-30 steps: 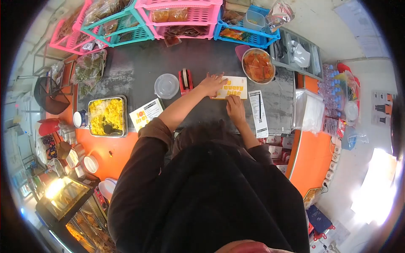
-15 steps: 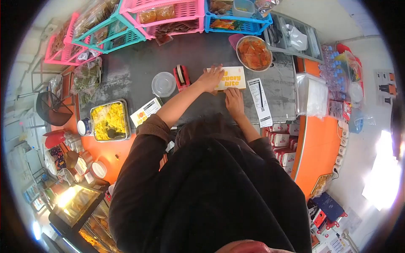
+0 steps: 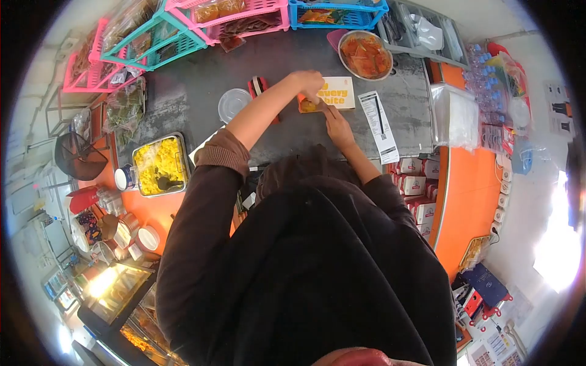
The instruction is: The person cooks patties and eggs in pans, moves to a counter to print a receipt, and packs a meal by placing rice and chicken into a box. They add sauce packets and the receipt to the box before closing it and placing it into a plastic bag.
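A flat white box [image 3: 340, 91] with yellow lettering lies on the dark counter, its left end showing orange and yellow. Over that end is my left hand [image 3: 307, 84], fingers curled together; what they pinch is too small to tell. My right hand [image 3: 337, 128] holds the box's lower edge near its left corner, fingertips close to those of my left hand. A red-and-black tape dispenser [image 3: 257, 86] stands left of the box, partly behind my left forearm. Beside it sits a round clear lid [image 3: 234, 105]. A long printed slip [image 3: 378, 127] lies to the right.
A bowl of reddish food [image 3: 366, 55] stands at the back right, near plastic bags [image 3: 455, 116]. At the left is a tray of yellow food [image 3: 160, 165] with a dark utensil. Pink, teal and blue baskets [image 3: 339, 25] line the back edge.
My left hand has gone from lying spread on the box to curling over its left end, where orange and yellow now show. My right hand has shifted slightly left and down. The view has shifted.
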Available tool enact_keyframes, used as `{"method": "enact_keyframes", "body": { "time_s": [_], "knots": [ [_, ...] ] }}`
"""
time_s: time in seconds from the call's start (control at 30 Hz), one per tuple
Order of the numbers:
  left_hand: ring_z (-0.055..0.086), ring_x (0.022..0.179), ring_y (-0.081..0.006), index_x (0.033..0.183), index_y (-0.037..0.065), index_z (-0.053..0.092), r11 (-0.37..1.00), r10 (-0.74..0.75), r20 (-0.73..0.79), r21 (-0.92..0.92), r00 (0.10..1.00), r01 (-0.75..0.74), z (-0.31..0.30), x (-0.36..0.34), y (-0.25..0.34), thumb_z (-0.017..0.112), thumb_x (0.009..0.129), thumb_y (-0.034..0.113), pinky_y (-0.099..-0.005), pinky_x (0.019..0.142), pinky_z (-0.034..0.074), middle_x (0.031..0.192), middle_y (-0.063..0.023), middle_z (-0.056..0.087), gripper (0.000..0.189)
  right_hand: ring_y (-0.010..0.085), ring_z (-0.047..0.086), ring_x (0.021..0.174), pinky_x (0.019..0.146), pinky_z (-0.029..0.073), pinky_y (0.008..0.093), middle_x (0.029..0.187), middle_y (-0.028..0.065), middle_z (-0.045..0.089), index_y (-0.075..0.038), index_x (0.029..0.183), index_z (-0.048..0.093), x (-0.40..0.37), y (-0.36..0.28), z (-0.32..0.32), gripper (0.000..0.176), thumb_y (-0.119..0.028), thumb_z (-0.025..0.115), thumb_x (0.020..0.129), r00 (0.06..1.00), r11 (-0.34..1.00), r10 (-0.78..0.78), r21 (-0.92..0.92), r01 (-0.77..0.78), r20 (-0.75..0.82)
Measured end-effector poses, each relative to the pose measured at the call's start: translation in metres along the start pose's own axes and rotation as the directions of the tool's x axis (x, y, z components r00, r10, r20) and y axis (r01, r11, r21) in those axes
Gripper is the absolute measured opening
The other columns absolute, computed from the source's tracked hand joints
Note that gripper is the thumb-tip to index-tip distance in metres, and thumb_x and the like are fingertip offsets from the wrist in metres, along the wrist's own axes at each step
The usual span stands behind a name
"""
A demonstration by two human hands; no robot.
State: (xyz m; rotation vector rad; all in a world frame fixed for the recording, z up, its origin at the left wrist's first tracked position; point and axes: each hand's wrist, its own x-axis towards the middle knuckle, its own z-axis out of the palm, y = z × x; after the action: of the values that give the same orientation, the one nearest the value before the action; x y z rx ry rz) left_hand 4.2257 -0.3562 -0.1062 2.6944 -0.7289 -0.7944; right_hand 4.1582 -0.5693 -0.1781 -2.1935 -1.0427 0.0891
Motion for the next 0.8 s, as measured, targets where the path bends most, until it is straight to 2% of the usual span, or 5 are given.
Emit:
{"method": "enact_keyframes", "body": {
  "time_s": [0.4,0.47,0.63,0.7,0.8],
  "knots": [
    [0.064,0.054,-0.0264,0.069,-0.004,0.067,0.994,-0.056,0.034,-0.095,0.998,0.059,-0.029,0.011,-0.024,0.073,0.066,0.038,-0.0377,0.045,0.051,0.061,-0.0164,0.064,0.043,0.0389,0.055,0.103,0.084,0.048,0.0442,0.119,0.0177,0.050,-0.003,0.118,0.054,0.003,-0.021,-0.023,0.040,0.002,0.055,0.078,0.994,0.994,0.091,0.060,-0.095,0.058],
    [0.064,0.052,-0.0268,0.068,-0.004,0.066,0.991,-0.045,0.047,-0.121,0.998,0.050,-0.030,0.011,-0.026,0.073,0.065,0.038,-0.0380,0.044,0.049,0.059,-0.0162,0.063,0.043,0.0376,0.053,0.100,0.084,0.046,0.0447,0.111,0.0168,0.051,-0.003,0.119,0.054,0.010,-0.025,-0.033,0.042,0.000,0.057,0.077,0.998,0.982,-0.028,-0.186,0.016,-0.061],
    [0.064,0.057,-0.0267,0.064,-0.001,0.064,0.963,-0.086,0.063,-0.250,0.994,0.100,-0.030,-0.013,-0.014,0.073,0.065,0.037,-0.0389,0.050,0.047,0.060,-0.0158,0.064,0.039,0.0365,0.049,0.098,0.084,0.041,0.0461,0.103,0.0177,0.051,-0.004,0.114,0.054,0.016,0.013,-0.040,0.039,0.002,0.058,0.076,0.939,0.986,0.104,-0.088,-0.141,-0.329],
    [0.067,0.076,-0.0249,0.073,0.004,0.067,0.963,-0.168,0.023,-0.211,0.986,0.169,-0.007,-0.019,-0.002,0.072,0.067,0.034,-0.0394,0.061,0.049,0.086,-0.0175,0.069,0.031,0.0335,0.052,0.091,0.082,0.043,0.0430,0.098,0.0170,0.051,-0.003,0.110,0.053,0.008,0.036,-0.033,0.035,0.000,0.060,0.076,0.835,0.943,0.307,0.028,-0.331,-0.458],
    [0.055,0.113,-0.0366,0.120,0.016,0.054,0.991,-0.113,-0.508,-0.001,0.854,0.130,0.081,-0.015,-0.003,0.073,0.064,0.011,-0.0442,0.089,0.049,0.124,-0.0180,0.056,0.060,0.0264,0.059,0.084,0.080,0.047,0.0390,0.100,0.0150,0.054,-0.004,0.110,0.053,-0.003,0.058,-0.027,0.035,-0.004,0.065,0.078,0.855,0.891,0.452,0.179,-0.417,-0.256]
  ]
}}
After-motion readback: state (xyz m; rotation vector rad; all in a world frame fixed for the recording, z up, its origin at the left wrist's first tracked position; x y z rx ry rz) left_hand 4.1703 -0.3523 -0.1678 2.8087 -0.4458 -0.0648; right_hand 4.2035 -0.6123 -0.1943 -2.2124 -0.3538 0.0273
